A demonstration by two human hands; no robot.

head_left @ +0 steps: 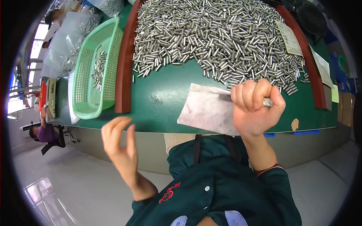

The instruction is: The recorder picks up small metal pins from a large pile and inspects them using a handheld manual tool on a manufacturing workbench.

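Observation:
My right hand (pixel 256 107) is closed in a fist over the front of the green table (pixel 158 96). A flat grey strip (pixel 225 97) pokes out of its left side, and a shiny metal piece shows by the thumb. They may be one metal tool; the fingers hide most of it. Under and beside this fist lies a smudged white cloth or paper sheet (pixel 201 109). Beyond it spreads a big heap of short steel pins (pixel 211 37). My left hand (pixel 120 141) hangs at the table's front edge, fingers loosely bent, thumb apart, nothing in it.
Dark red rails (pixel 123 75) border the heap left and right. A green plastic basket (pixel 113 49) with some pins stands to the left, near clear bags of pins (pixel 60 45). Paper slips (pixel 289 37) and a black fan (pixel 311 17) are at the right. Another person (pixel 47 133) sits far left.

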